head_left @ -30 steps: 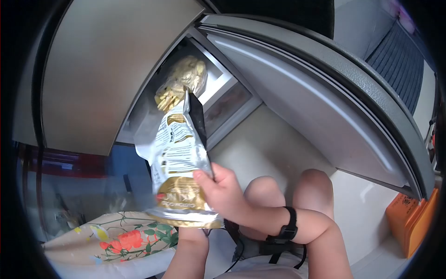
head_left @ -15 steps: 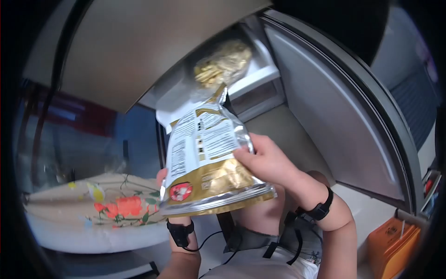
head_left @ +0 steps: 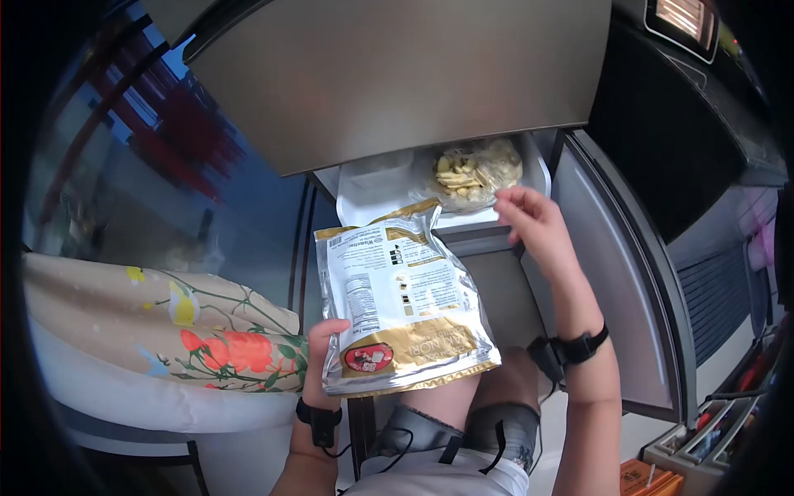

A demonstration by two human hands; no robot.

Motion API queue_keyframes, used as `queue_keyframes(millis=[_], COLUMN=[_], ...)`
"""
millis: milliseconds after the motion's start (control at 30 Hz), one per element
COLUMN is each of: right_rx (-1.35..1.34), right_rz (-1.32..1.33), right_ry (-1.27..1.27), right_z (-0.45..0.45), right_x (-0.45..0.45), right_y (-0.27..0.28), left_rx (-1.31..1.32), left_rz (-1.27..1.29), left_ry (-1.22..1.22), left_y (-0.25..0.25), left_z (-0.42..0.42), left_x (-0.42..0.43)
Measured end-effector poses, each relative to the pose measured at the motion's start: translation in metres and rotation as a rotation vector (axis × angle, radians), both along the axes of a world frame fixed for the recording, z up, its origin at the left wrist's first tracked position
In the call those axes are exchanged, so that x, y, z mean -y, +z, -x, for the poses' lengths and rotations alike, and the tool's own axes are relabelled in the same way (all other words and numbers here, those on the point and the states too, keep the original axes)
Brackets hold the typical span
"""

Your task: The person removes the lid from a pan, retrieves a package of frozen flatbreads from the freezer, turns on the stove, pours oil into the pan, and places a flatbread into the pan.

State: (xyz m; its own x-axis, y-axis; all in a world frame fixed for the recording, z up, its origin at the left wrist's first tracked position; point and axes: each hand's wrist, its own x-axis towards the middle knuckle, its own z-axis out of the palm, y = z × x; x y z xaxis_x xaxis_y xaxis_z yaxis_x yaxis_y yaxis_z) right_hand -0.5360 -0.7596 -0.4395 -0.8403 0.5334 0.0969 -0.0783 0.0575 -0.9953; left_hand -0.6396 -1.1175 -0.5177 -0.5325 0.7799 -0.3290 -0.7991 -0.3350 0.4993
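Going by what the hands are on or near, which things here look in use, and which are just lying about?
Apparently in use:
- silver-and-gold packet, held by the left hand
- bag of pale pieces, right hand near it, contact unclear
- white drawer, holding that bag

Apparently just about:
- floral cloth
- orange item, lower right

Left hand [head_left: 319, 343]: fingers hidden behind foil packet [head_left: 413, 306]; fine print above thumb too small to read. Beyond right hand [head_left: 538, 230], drawer's [head_left: 488, 220] back hidden under steel panel [head_left: 413, 74]. Below it, orange box [head_left: 643, 476] cut off.
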Motion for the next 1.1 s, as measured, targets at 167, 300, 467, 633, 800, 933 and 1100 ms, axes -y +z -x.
queue_keyframes(millis=[167,300,467,633,800,933,1100], right_rx=[-0.129,-0.332,-0.531,-0.621,-0.669,-0.680,-0.652], right_rz=[0.311,0.616,1.102,1.265,1.295,1.281,1.289], right_ry=[-0.030,-0.044,-0.329,-0.216,-0.169,-0.157,-0.197], right_z=[0.053,0.099,0.132,0.159,0.176,0.178,0.162], right_x=[-0.021,-0.064,-0.093,-0.111,-0.119,-0.117,-0.116], right_y=[0.009,-0.027,-0.016,-0.010,-0.010,-0.013,-0.036], left_rx=[-0.060,-0.056,-0.003,0.018,0.062,0.033,0.018], left_rz=[-0.048,0.019,0.185,0.153,0.092,0.067,0.059], left_ry=[-0.081,-0.052,0.060,0.058,0.007,-0.026,0.002], left_y=[-0.001,-0.005,-0.010,0.003,-0.026,-0.027,-0.038], left_z=[0.008,0.012,0.017,0.007,0.020,0.016,0.017], left_x=[0.003,0.003,0.001,-0.007,0.012,0.010,0.012])
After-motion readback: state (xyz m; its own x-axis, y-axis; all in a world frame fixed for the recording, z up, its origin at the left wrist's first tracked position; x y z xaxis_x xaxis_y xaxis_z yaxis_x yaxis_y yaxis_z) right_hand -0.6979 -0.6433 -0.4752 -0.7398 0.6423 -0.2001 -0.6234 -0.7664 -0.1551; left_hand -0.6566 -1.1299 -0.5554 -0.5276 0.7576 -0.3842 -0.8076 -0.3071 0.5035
